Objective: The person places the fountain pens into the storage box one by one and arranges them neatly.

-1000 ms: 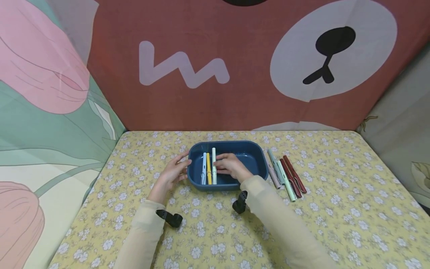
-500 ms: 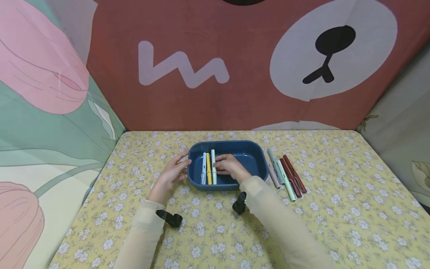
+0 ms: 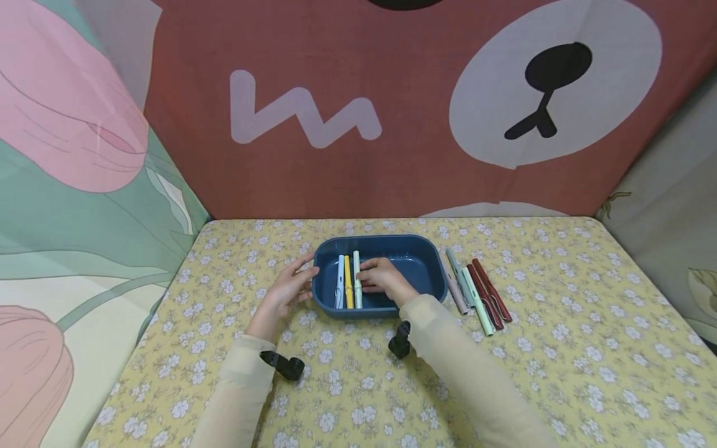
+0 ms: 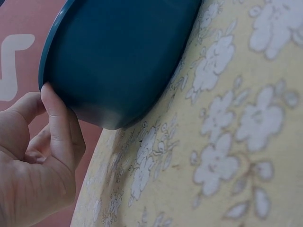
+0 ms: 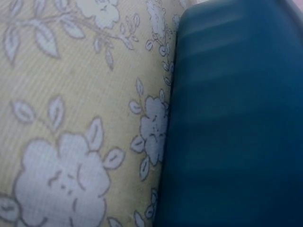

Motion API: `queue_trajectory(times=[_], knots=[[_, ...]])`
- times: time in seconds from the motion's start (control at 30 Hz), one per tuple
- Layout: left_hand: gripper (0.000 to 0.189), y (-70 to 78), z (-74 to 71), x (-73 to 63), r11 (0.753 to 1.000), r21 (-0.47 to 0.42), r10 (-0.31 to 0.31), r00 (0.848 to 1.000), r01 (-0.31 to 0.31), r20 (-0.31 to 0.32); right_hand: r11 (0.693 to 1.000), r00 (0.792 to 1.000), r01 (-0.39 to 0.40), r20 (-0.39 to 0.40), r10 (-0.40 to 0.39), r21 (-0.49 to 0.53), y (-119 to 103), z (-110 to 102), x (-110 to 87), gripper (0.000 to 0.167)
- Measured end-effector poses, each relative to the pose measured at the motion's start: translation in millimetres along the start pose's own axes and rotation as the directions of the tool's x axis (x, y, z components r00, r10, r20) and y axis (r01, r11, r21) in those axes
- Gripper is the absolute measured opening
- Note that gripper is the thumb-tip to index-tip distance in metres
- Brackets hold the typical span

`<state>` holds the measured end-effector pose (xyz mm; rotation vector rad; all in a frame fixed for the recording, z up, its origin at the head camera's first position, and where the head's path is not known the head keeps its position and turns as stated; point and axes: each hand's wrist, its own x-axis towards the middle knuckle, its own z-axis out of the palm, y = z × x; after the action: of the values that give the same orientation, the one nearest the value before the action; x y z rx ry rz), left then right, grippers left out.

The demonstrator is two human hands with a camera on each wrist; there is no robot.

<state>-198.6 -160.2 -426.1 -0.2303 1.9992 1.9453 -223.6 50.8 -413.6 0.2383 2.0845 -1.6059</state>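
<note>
In the head view, my right hand point(image 3: 386, 278) reaches into a dark blue plastic bin point(image 3: 417, 249) and pinches a pale green pen point(image 3: 357, 264) at its side. This pen stands lengthwise in the bin, right of a yellow pen point(image 3: 348, 283) and a light blue pen point(image 3: 339, 283). At the bin's left end, my left hand point(image 3: 288, 287) rests its fingertips on the outer wall by the rim. The left wrist view shows a fingertip point(image 4: 49, 92) against the wall of the bin point(image 4: 118, 56). Only the bin's outside point(image 5: 236, 118) and the tablecloth appear in the right wrist view.
Right of the bin lie several more pens: a pale mauve one point(image 3: 458, 294), a grey-green one point(image 3: 456, 264), a mint one point(image 3: 478, 302) and dark red ones point(image 3: 493, 289). A yellow floral cloth point(image 3: 358, 392) covers the table. Printed fabric point(image 3: 313, 174) hangs behind it.
The pale green pen has shifted slightly toward me and settled lower in the bin, with my right hand following it. My left hand stays at the bin's left end.
</note>
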Motion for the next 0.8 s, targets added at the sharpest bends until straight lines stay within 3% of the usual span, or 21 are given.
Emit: queue_trajectory(times=[0.8], knots=[[0.053, -0.5, 0.6, -0.6, 1.000, 0.009, 0.006, 1.000, -0.006, -0.002, 0.995, 0.999, 0.052, -0.012, -0.053, -0.086, 5.6, 1.3, 4.4, 0.029]])
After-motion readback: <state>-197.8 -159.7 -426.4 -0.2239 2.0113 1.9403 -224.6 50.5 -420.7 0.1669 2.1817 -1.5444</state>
